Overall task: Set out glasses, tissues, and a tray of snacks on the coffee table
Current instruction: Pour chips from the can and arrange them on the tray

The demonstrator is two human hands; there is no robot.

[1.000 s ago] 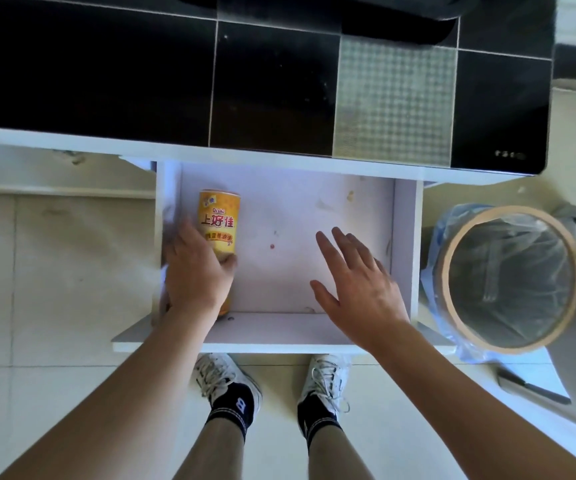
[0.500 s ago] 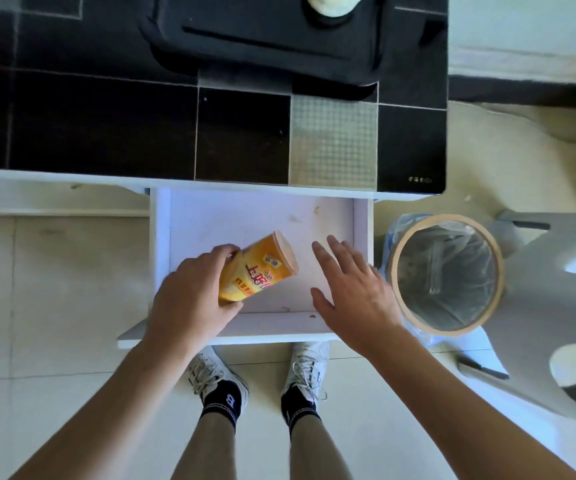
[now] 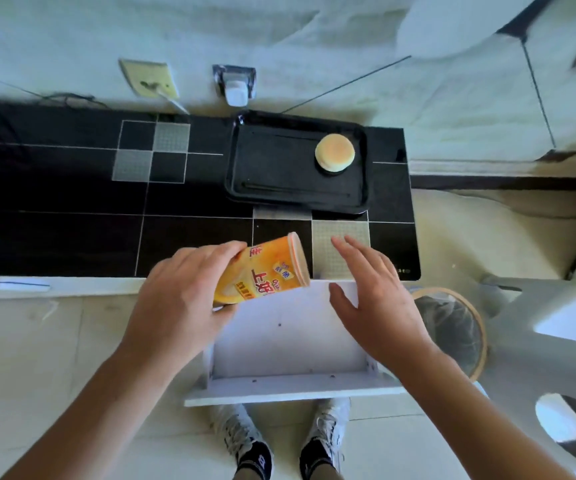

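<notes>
My left hand (image 3: 179, 299) grips an orange snack can (image 3: 262, 271) with red Chinese lettering, tilted with its lid toward the right, above the open white drawer (image 3: 290, 344). My right hand (image 3: 376, 299) hovers beside the can with fingers spread and straight, holding nothing. Farther back a black tray (image 3: 279, 168) lies on the black tiled coffee table (image 3: 72, 202). A round bun-like pastry (image 3: 335, 154) sits in the tray's right part.
A bin with a wooden rim and plastic liner (image 3: 459, 327) stands right of the drawer. A white plastic chair (image 3: 556, 334) is at far right. Wall sockets (image 3: 149, 79) are behind the table. My feet in white shoes (image 3: 279, 438) stand under the drawer front.
My left hand has lifted the snack can out of the drawer and up toward the table top. The view has tilted up, showing the tray and the pastry. The right hand stays open beside it.
</notes>
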